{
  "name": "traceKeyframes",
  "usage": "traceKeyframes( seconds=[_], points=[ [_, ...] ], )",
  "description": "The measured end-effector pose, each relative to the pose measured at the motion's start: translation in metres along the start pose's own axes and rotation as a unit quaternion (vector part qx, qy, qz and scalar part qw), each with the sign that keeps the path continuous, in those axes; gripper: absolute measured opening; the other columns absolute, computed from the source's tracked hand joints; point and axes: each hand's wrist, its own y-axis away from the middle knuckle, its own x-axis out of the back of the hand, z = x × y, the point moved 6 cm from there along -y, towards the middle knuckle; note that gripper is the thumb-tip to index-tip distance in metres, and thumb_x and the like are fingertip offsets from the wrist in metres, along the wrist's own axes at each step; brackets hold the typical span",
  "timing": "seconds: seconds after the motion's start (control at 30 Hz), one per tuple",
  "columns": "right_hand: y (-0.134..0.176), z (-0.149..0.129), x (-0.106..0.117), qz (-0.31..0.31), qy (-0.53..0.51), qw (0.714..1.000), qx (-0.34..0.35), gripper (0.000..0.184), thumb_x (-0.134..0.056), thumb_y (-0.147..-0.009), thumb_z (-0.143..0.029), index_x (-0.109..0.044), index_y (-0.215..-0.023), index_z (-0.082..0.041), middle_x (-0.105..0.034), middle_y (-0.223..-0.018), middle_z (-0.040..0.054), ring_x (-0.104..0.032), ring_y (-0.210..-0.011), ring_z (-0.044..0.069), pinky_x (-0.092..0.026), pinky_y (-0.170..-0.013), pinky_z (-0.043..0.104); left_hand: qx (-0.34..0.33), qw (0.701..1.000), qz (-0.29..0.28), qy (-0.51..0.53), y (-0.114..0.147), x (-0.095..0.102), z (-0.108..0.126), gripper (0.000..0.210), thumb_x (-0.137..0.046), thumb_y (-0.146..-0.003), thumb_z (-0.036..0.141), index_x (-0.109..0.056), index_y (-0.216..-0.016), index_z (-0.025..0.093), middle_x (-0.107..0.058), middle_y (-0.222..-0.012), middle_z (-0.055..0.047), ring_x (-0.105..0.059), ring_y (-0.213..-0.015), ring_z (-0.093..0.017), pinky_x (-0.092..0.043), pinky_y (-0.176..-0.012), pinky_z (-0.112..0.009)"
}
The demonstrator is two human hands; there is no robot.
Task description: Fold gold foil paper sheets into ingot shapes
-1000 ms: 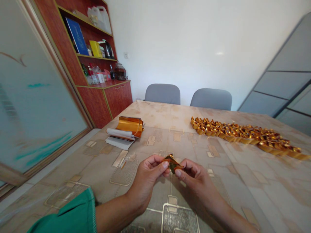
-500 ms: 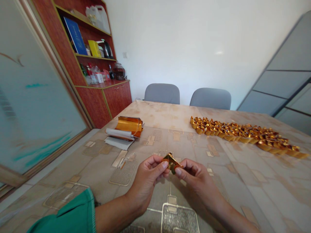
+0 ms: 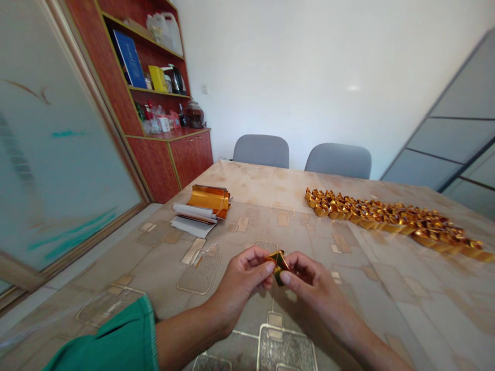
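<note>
A small folded piece of gold foil paper (image 3: 279,260) is held above the table between both hands. My left hand (image 3: 251,270) pinches its left side with thumb and fingers. On its right side, my right hand (image 3: 309,278) grips it the same way, thumb toward me. The fingertips partly hide the folds. Beyond my left hand lies a curled stack of gold foil sheets (image 3: 209,198) with white backs showing. Rows of folded gold paper pieces (image 3: 371,211) stand close together at the right of the table.
A patterned cover lies over the table (image 3: 247,319). Two grey chairs (image 3: 261,150) stand at its far edge. A red-brown cabinet (image 3: 154,165) with bottles, a kettle and a blue folder is at the back left, beside a frosted sliding door (image 3: 58,154).
Both hands have drawn closer together, and the gold paper piece is pressed narrower and turned between the fingers. The whole view has shifted slightly.
</note>
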Motion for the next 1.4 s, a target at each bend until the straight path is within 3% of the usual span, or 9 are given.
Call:
traceKeyframes(
  seconds=[0.13, 0.3, 0.67, 0.77, 0.9, 1.0, 1.1, 1.27, 1.4],
  points=[
    [0.000, -0.001, 0.001, 0.063, -0.020, 0.998, 0.022, 0.031, -0.076, -0.076, -0.045, -0.060, -0.071, -0.020, -0.060, -0.065, -0.0013, -0.053, -0.061, 0.014, -0.041, -0.060, 0.026, -0.041, 0.999, -0.001, -0.009, 0.002, -0.003, 0.003, 0.030, -0.076, -0.079, 0.034, -0.060, -0.098, 0.018, -0.065, -0.074, 0.001, -0.058, -0.063, -0.010, -0.044, -0.062, -0.023],
    [0.002, -0.005, -0.002, 0.094, -0.070, 0.993, 0.033, 0.032, -0.080, -0.073, -0.042, -0.057, -0.069, -0.020, -0.056, -0.062, -0.0038, -0.050, -0.059, 0.012, -0.040, -0.056, 0.023, -0.079, 0.996, 0.008, -0.051, 0.004, -0.003, 0.011, 0.021, -0.072, -0.082, 0.034, -0.062, -0.081, 0.015, -0.063, -0.065, 0.001, -0.057, -0.062, -0.010, -0.043, -0.062, -0.023],
    [0.005, 0.003, -0.003, 0.140, -0.039, 0.989, 0.026, 0.038, -0.082, -0.068, -0.044, -0.052, -0.064, -0.021, -0.053, -0.060, -0.0041, -0.046, -0.057, 0.012, -0.038, -0.053, 0.024, -0.025, 0.998, 0.017, -0.046, 0.000, -0.003, 0.006, 0.029, -0.081, -0.068, 0.036, -0.065, -0.076, 0.013, -0.058, -0.057, 0.003, -0.049, -0.051, -0.008, -0.036, -0.052, -0.021],
    [0.006, 0.001, -0.005, 0.095, -0.039, 0.995, 0.014, 0.040, -0.084, -0.068, -0.046, -0.053, -0.065, -0.021, -0.055, -0.061, -0.0036, -0.047, -0.059, 0.013, -0.039, -0.057, 0.025, 0.017, 0.999, -0.004, -0.031, 0.000, -0.005, 0.002, 0.032, -0.081, -0.068, 0.039, -0.063, -0.075, 0.014, -0.054, -0.054, 0.004, -0.044, -0.049, -0.007, -0.033, -0.050, -0.021],
    [0.008, -0.001, -0.014, -0.031, -0.153, 0.988, -0.020, 0.035, -0.064, -0.086, -0.055, -0.063, -0.083, -0.021, -0.066, -0.081, 0.0043, -0.059, -0.078, 0.020, -0.044, -0.072, 0.032, 0.068, 0.997, -0.039, 0.021, 0.001, -0.007, -0.001, 0.037, -0.084, -0.066, 0.040, -0.061, -0.079, 0.015, -0.052, -0.057, 0.006, -0.040, -0.051, -0.006, -0.029, -0.052, -0.020],
    [0.009, 0.005, -0.013, -0.056, -0.201, 0.976, -0.062, 0.043, -0.052, -0.093, -0.058, -0.069, -0.091, -0.018, -0.067, -0.086, 0.0080, -0.060, -0.082, 0.021, -0.044, -0.074, 0.034, 0.082, 0.994, -0.059, 0.035, 0.002, -0.009, 0.000, 0.037, -0.085, -0.066, 0.039, -0.060, -0.081, 0.015, -0.052, -0.062, 0.006, -0.038, -0.052, -0.005, -0.025, -0.052, -0.020],
    [0.010, 0.014, -0.013, -0.072, -0.207, 0.970, -0.107, 0.041, -0.061, -0.089, -0.054, -0.072, -0.093, -0.015, -0.068, -0.088, 0.0094, -0.060, -0.081, 0.020, -0.044, -0.070, 0.031, 0.088, 0.992, -0.082, 0.025, 0.004, -0.010, 0.000, 0.037, -0.085, -0.067, 0.040, -0.060, -0.081, 0.015, -0.057, -0.066, 0.003, -0.041, -0.053, -0.006, -0.023, -0.052, -0.021],
    [0.015, 0.020, -0.011, -0.061, -0.266, 0.953, -0.133, 0.030, -0.072, -0.084, -0.045, -0.070, -0.079, -0.015, -0.061, -0.070, 0.0022, -0.054, -0.065, 0.013, -0.043, -0.063, 0.025, 0.132, 0.980, -0.144, 0.043, 0.010, -0.017, -0.003, 0.037, -0.083, -0.069, 0.044, -0.062, -0.082, 0.015, -0.060, -0.072, -0.001, -0.050, -0.061, -0.010, -0.031, -0.058, -0.023],
    [0.018, 0.021, -0.017, -0.119, -0.350, 0.917, -0.148, 0.026, -0.072, -0.087, -0.036, -0.066, -0.072, -0.016, -0.043, -0.051, -0.0078, -0.034, -0.044, 0.005, -0.035, -0.045, 0.016, 0.165, 0.966, -0.183, 0.075, 0.016, -0.024, -0.002, 0.039, -0.085, -0.068, 0.044, -0.063, -0.084, 0.015, -0.053, -0.070, 0.002, -0.047, -0.062, -0.010, -0.035, -0.063, -0.024]
  ],
)
